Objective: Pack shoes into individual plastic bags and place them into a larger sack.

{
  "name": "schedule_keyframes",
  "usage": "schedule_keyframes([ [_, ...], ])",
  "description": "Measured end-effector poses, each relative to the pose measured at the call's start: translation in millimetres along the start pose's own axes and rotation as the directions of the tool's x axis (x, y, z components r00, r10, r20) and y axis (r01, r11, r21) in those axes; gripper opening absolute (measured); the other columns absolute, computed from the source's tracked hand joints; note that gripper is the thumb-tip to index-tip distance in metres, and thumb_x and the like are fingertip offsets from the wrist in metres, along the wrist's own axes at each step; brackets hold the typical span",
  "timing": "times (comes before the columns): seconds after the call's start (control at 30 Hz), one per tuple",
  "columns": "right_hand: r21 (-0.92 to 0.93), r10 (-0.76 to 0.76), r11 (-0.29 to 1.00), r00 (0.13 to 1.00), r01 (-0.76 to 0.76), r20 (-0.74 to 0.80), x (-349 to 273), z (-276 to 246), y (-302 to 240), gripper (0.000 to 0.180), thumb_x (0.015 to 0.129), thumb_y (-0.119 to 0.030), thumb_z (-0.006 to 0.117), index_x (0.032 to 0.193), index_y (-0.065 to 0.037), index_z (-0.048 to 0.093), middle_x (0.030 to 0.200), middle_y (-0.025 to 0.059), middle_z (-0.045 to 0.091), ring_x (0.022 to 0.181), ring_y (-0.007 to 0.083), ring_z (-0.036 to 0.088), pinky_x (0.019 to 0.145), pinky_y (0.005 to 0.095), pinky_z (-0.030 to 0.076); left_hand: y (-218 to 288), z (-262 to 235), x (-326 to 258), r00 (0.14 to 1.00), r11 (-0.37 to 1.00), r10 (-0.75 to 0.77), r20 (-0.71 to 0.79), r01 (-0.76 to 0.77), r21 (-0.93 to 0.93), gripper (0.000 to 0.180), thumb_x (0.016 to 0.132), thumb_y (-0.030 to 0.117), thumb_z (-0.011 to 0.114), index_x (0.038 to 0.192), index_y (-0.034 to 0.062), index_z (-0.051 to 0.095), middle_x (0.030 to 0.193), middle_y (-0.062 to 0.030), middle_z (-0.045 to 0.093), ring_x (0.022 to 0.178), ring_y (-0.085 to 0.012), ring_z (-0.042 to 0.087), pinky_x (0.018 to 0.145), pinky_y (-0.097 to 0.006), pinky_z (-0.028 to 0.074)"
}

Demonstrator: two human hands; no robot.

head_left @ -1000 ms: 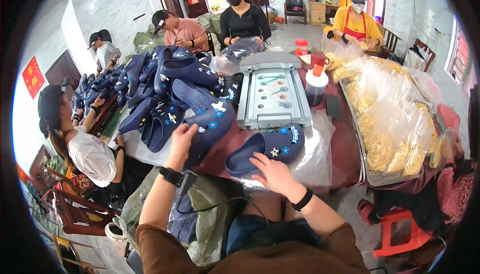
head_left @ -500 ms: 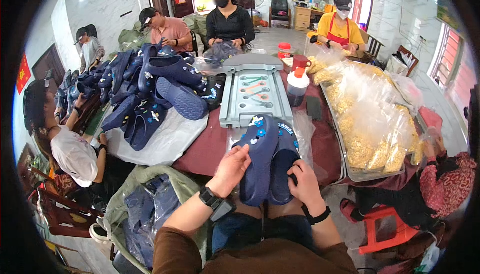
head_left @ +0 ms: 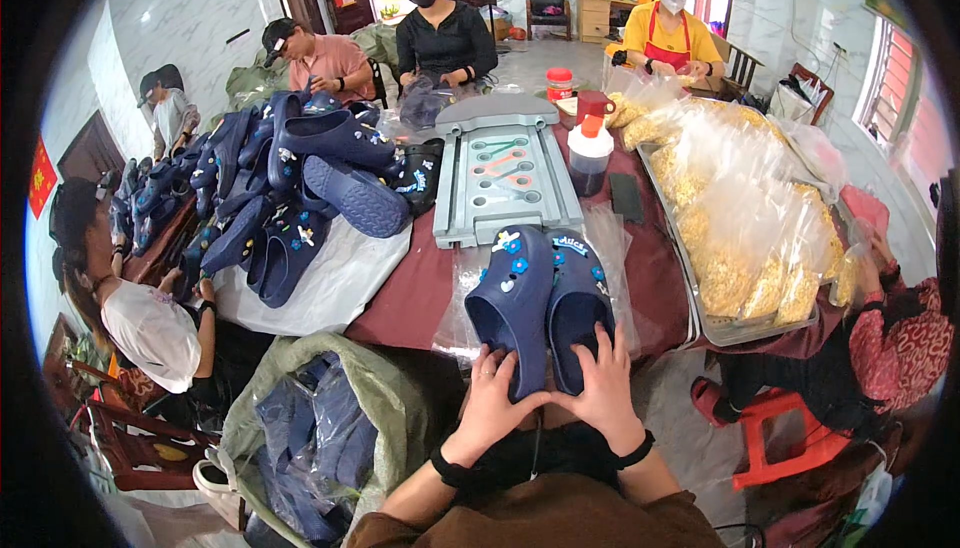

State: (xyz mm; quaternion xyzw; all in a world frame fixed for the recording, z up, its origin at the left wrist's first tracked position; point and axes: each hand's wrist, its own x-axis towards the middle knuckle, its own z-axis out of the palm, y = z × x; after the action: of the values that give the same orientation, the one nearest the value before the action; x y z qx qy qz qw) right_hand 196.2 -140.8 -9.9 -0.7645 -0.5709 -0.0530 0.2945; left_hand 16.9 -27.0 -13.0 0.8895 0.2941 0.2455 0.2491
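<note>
Two dark blue foam clogs stand side by side at the table's near edge, heels toward me. Blue flowers and other small charms decorate their toes. My left hand (head_left: 495, 390) grips the left clog (head_left: 514, 313) at the heel, its fingers along the outer side. Around the heel of the right clog (head_left: 580, 288) my right hand (head_left: 606, 380) is closed, fingers partly inside the opening. Both thumbs stretch toward each other behind the heels. A clear plastic bag (head_left: 462, 293) lies partly beneath the clogs, and a grey tray-like board (head_left: 460, 210) is just beyond their toes.
Many blue clogs (head_left: 355, 193) are heaped on the left. At right, bags of yellow pieces (head_left: 740, 268) fill a metal tray (head_left: 752, 350). A dark-liquid bottle (head_left: 590, 156) and dark flat block (head_left: 627, 198) lie between. An open sack (head_left: 390, 388) stands below left; co-workers surround the table.
The clogs have come level and spread slightly apart. Both hands have shifted from the clogs' sides to their heels, with the thumbs now close together.
</note>
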Motion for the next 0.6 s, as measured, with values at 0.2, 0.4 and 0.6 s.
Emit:
schedule_keyframes([
  [0.2, 0.120, 0.016, 0.993, 0.997, -0.006, -0.082, -1.9, 7.4, 13.5, 0.062, 0.066, -0.029, 0.086, 0.120, -0.009, 0.063, 0.147, 0.0269, 0.041, 0.143, 0.0543, 0.026, 0.111, 0.0618, 0.032, -18.1, 7.0, -15.0, 0.919, 0.495, -0.359, 0.163, 0.335, -0.802, 0.044, 0.095, 0.019, 0.073, 0.131, -0.0008, 0.059, 0.119, -0.0100, 0.068, 0.110, -0.0195, 0.062, 0.099, -0.033, 0.048],
  [0.4, 0.930, 0.254, 0.305, 0.958, -0.207, 0.130, -5.3, -5.8, 14.9, 0.058, 0.077, -0.028, 0.081, 0.126, -0.003, 0.059, 0.151, 0.0197, 0.041, 0.137, 0.0312, 0.044, 0.113, 0.0446, 0.034, -15.7, 2.5, -18.9, 0.938, 0.130, -0.330, 0.105, 0.156, -0.979, 0.035, 0.100, 0.008, 0.064, 0.133, -0.0011, 0.058, 0.118, -0.0034, 0.068, 0.105, -0.0117, 0.062, 0.095, -0.028, 0.049],
  [0.6, 0.847, 0.057, 0.527, 0.998, -0.064, 0.040, -4.2, 8.7, 10.9, 0.054, 0.085, -0.020, 0.071, 0.131, 0.003, 0.055, 0.150, 0.0173, 0.042, 0.138, 0.0270, 0.042, 0.114, 0.0391, 0.032, 1.2, 23.7, -7.6, 0.952, 0.209, -0.265, 0.151, 0.209, -0.955, 0.047, 0.095, 0.000, 0.068, 0.139, -0.0025, 0.053, 0.125, -0.0052, 0.065, 0.114, -0.0127, 0.061, 0.099, -0.030, 0.049],
])
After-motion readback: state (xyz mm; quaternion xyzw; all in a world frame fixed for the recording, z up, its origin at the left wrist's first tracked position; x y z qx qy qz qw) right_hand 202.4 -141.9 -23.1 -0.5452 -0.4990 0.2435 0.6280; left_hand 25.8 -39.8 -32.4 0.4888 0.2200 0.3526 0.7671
